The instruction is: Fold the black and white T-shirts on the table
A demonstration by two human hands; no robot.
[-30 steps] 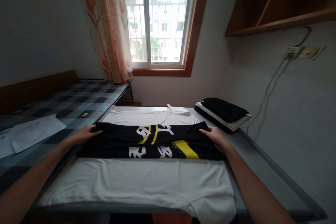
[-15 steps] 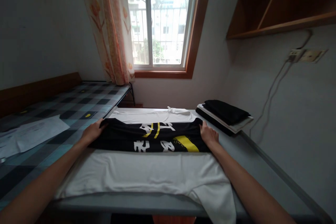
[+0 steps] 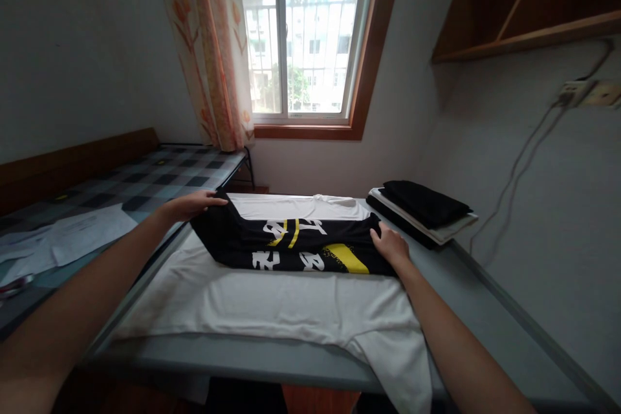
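Observation:
A black T-shirt [image 3: 310, 247] with white and yellow print lies folded into a long strip across a white shirt [image 3: 291, 304]. My left hand [image 3: 196, 205] pinches the strip's left end and holds it raised, so that end bends up and inward. At the other end, my right hand [image 3: 391, 243] grips the black cloth's far right corner, low over the table. The white shirt is spread flat, and one sleeve hangs past the table's front edge. More white cloth [image 3: 295, 207] shows beyond the black strip.
Folded clothes [image 3: 424, 207], black and white, are stacked at the table's [image 3: 466, 297] back right. To the left stands a bed [image 3: 194, 174] with a checked cover and paper sheets [image 3: 77, 239] on it. A wooden shelf [image 3: 524, 32] and a plugged-in cord are on the right wall.
My left hand has lifted the black T-shirt's left end up and moved it slightly right. My right hand keeps its hold on the other end. The view has shifted a little.

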